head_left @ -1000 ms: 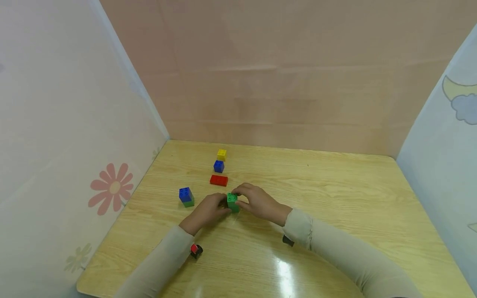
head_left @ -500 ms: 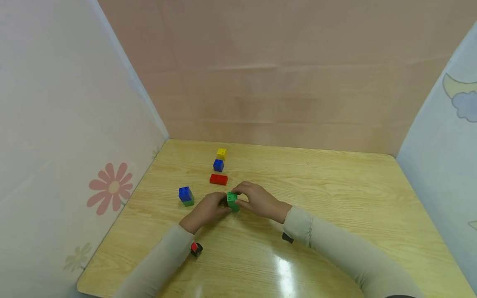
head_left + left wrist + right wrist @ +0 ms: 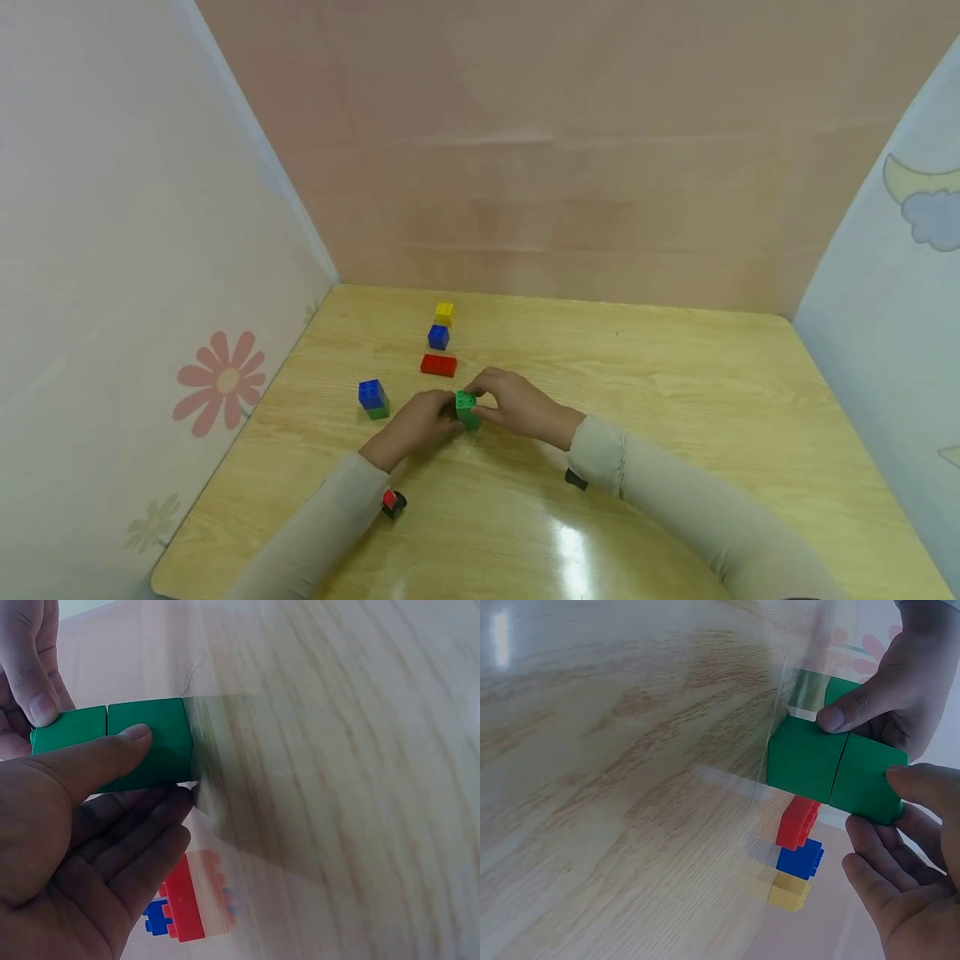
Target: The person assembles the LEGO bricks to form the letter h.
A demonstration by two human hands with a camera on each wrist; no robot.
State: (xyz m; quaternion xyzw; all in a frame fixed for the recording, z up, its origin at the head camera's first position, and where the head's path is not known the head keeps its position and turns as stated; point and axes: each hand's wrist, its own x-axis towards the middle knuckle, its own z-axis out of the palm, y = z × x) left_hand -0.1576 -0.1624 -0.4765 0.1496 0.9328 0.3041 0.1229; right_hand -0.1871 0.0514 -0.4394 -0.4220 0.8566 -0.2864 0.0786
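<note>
Two green building blocks stand one on top of the other between my hands. My left hand (image 3: 420, 421) grips the lower green block (image 3: 799, 761) near the table, its thumb lying along one side. The upper green block (image 3: 866, 780) is pinched between thumb and fingers of my right hand (image 3: 521, 408). A thin seam shows between the two blocks in both wrist views; whether they are fully pressed together I cannot tell. In the head view, the studs on top stay visible, while fingers cover part of the sides.
Left of my hands stands a blue block on a green one (image 3: 373, 398). Beyond them lie a flat red brick (image 3: 438, 365), a blue block (image 3: 438, 337) and a yellow block (image 3: 445, 313). Small dark items show beside each sleeve (image 3: 315, 525). Walls enclose the wooden table (image 3: 675, 375).
</note>
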